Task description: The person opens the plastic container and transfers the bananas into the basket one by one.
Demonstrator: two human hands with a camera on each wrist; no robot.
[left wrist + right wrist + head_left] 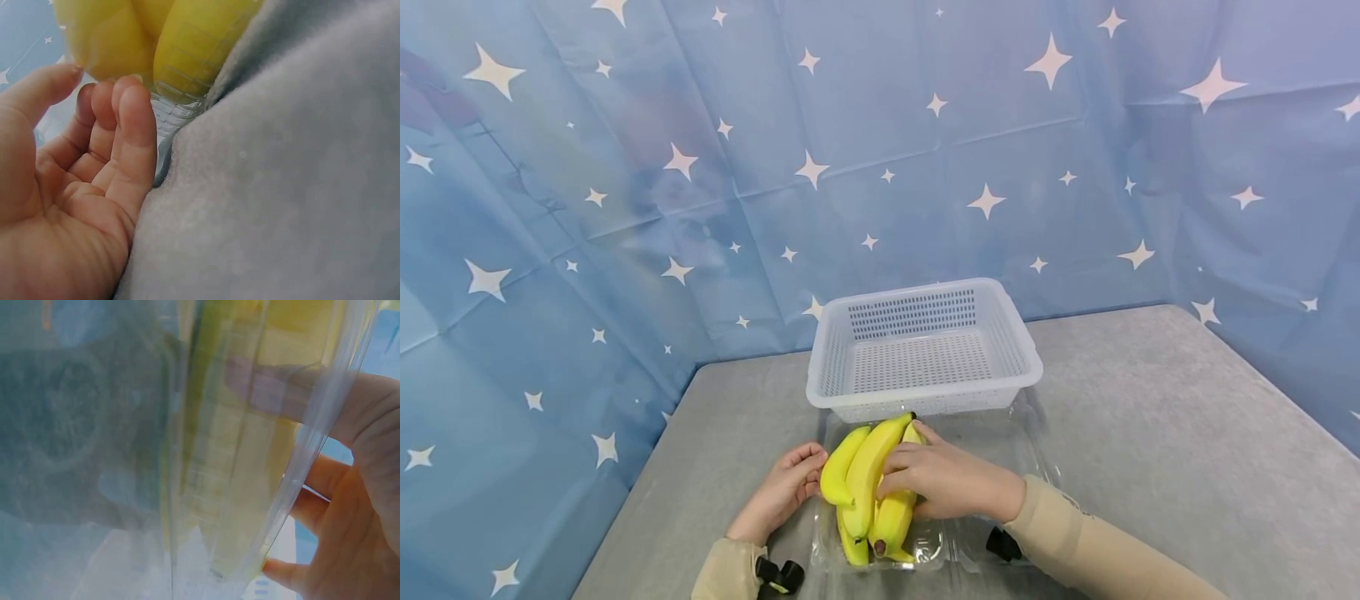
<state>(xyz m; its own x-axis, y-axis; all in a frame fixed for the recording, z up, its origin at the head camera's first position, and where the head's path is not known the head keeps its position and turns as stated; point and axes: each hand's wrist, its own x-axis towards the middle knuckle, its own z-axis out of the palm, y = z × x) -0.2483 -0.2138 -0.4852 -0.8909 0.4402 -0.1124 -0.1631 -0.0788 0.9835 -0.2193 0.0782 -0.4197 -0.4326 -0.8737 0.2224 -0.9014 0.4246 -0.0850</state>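
Several yellow bananas (867, 475) lie bunched in the left half of a clear plastic clamshell box (930, 537) on the table. My right hand (946, 477) reaches over them from the right, its fingers bent round a banana (897, 517) on that side. Through the clear plastic in the right wrist view, the thumb of the right hand (350, 487) shows against the yellow fruit. At the left side of the box is my left hand (786, 487), fingers loosely bent, fingertips close to the leftmost banana (841, 468). The left wrist view shows nothing inside the left palm (81, 187).
A white perforated plastic basket (925, 396) stands just behind the box, with no contents seen. Beneath is a grey cloth-like table surface (1150, 433). A blue curtain with white stars (880, 167) hangs behind and at both sides.
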